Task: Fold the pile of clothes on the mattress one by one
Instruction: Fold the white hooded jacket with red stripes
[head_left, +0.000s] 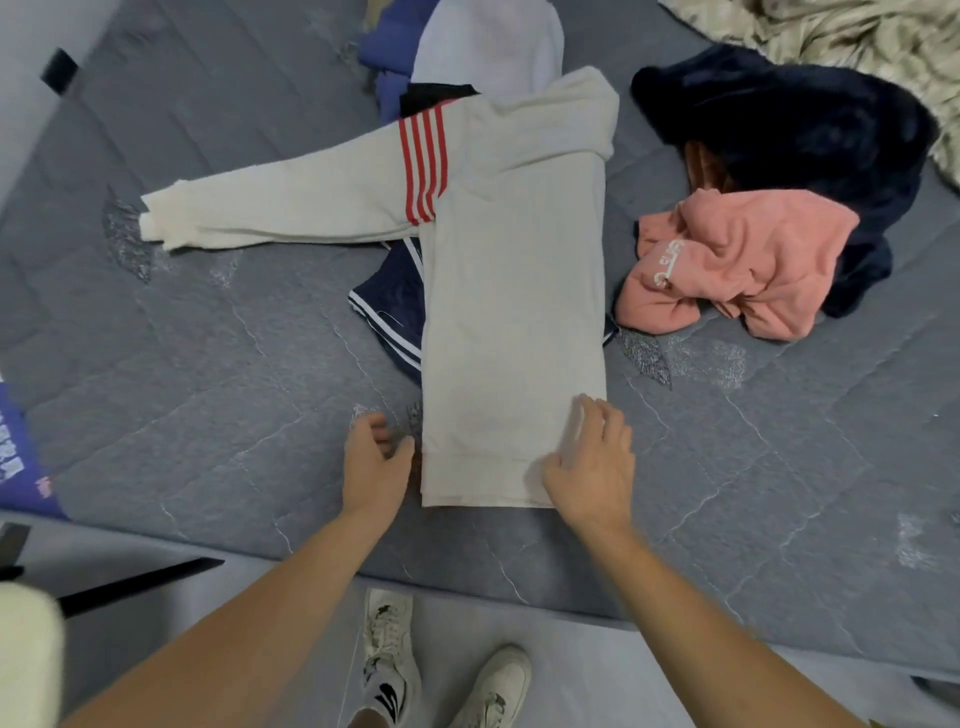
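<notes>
- A grey quilted mattress (218, 332) fills most of the view, seen from above by a person standing at its near edge.
- A cream sweater (511, 291) lies flat in the middle of the mattress, its body folded into a long narrow panel running away from the person. One sleeve with red stripes near the shoulder stretches out to the left.
- A dark navy fleece garment (789, 119) sits crumpled at the upper right, touching a pink sweatshirt (737, 260) bunched just beside the sweater's right edge.
- A pale lilac garment (488, 47) and blue clothes (384, 57) lie heaped beyond the sweater's collar.
- Navy shorts with white stripes (395, 306) poke out from under the sweater's left side.
- A patterned blanket (852, 36) covers the far right corner.
- The right hand (592, 460) rests on the sweater's near right corner, fingers spread and relaxed, gripping nothing.
- The left hand (376, 460) sits just beside the sweater's near left edge, fingers loosely curled, holding nothing.
- Two white sneakers (441, 670) stand on the floor below.
</notes>
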